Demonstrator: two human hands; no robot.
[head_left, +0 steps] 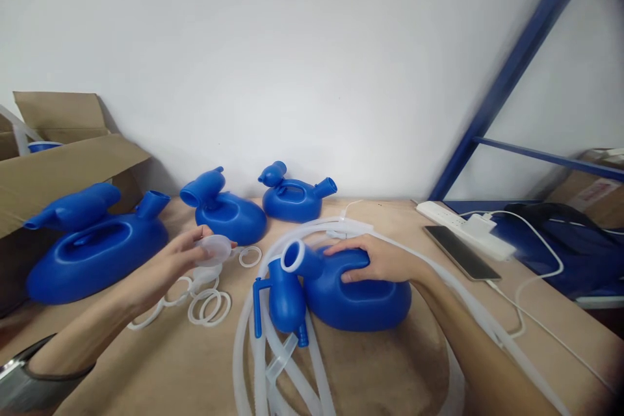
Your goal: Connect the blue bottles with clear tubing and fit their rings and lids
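Note:
My right hand (377, 259) rests on top of a blue plastic jug (358, 292) with a white-rimmed spout, fingers wrapped over its handle. A smaller blue funnel piece (285, 296) leans against the jug's front. My left hand (170, 266) pinches a translucent round cap (214, 249) between fingers and thumb, above a heap of white rings (207, 302). Clear tubing (273, 364) loops around the jug on the wooden table (160, 370).
Three more blue jugs stand behind: a large one (97, 250) at left, two (227, 211) (292, 198) by the wall. A cardboard box (53, 149) sits far left. A phone (461, 252), power strip (468, 231) and blue shelf frame (517, 58) are at right.

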